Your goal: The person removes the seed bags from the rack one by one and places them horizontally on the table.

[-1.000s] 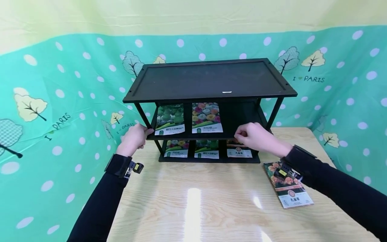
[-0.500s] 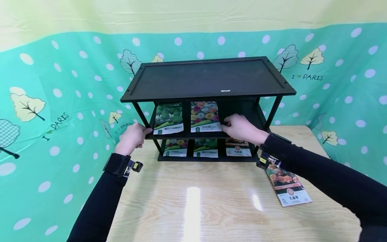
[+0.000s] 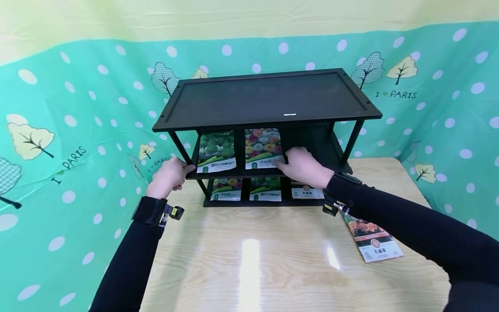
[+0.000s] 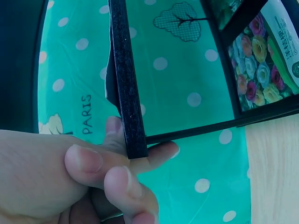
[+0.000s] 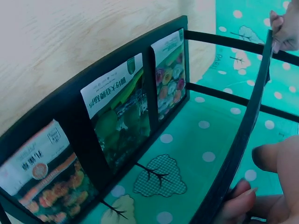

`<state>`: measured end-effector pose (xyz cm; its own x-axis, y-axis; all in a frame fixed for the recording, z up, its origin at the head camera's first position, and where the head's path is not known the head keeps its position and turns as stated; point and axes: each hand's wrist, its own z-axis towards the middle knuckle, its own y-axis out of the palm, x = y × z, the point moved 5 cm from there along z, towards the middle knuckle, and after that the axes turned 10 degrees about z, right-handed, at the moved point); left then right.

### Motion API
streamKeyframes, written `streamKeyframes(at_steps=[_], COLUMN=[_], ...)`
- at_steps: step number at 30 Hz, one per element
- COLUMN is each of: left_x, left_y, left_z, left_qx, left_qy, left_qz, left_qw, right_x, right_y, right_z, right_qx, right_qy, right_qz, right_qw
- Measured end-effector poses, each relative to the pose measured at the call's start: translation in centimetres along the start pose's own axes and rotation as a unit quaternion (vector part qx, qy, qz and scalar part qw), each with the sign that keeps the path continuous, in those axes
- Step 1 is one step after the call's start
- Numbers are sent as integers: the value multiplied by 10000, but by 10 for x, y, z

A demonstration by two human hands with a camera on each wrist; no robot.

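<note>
A black shelf rack (image 3: 261, 97) stands on the table. My left hand (image 3: 167, 177) grips the front left corner of its middle board, and in the left wrist view the fingers (image 4: 126, 179) wrap that corner. On this board lie a green-fruit seed packet (image 3: 216, 151) and a rose-like flower seed packet (image 3: 263, 145). My right hand (image 3: 302, 164) is over the board's front edge, its thumb at the flower packet's lower right corner. The right wrist view shows that thumb (image 5: 268, 156) apart from the curled fingers (image 5: 238, 200), close beside the board edge.
On the bottom board lie a flower packet (image 3: 226, 189), a green-fruit packet (image 3: 266, 189) and an orange-flower packet (image 3: 307, 191), partly hidden. Another orange-flower packet (image 3: 376, 240) lies on the wooden table (image 3: 202, 264) beneath the right forearm. A patterned teal cloth (image 3: 429, 130) hangs behind and beside.
My right hand has moved left along the middle board's front edge to the flower packet's corner. The left hand keeps its grip on the board corner. The whole head view has shifted slightly.
</note>
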<state>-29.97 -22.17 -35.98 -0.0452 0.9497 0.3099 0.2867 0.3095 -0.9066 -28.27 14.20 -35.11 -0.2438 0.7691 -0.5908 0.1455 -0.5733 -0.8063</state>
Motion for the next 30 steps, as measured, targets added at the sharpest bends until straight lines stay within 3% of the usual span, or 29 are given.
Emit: streamKeyframes(at_steps=[7, 12, 15, 18, 22, 30], left_x=[-3, 0, -1, -6, -6, -2], left_y=[3, -1, -1, 3, 4, -1], left_z=[0, 2, 1, -1, -1, 4], left_qx=[-212, -145, -185, -287, -263, -201], left_qy=[-25, 42, -52, -140, -39, -3], left_qz=[-102, -119, -49, -99, -194, -214], left_qw=[9997, 9998, 9998, 9994, 9995, 9996], right_x=[-9, -8, -5, 1, 11, 18], right_y=[6, 3, 1, 2, 0, -7], right_z=[1, 0, 4, 8, 13, 22], right_qx=[147, 579, 559, 172, -32, 26], right_qy=[105, -76, 51, 447, 777, 682], right_qz=[-462, -848, -704, -358, 160, 239], right_qw=[9988, 9947, 9959, 9982, 9968, 9974])
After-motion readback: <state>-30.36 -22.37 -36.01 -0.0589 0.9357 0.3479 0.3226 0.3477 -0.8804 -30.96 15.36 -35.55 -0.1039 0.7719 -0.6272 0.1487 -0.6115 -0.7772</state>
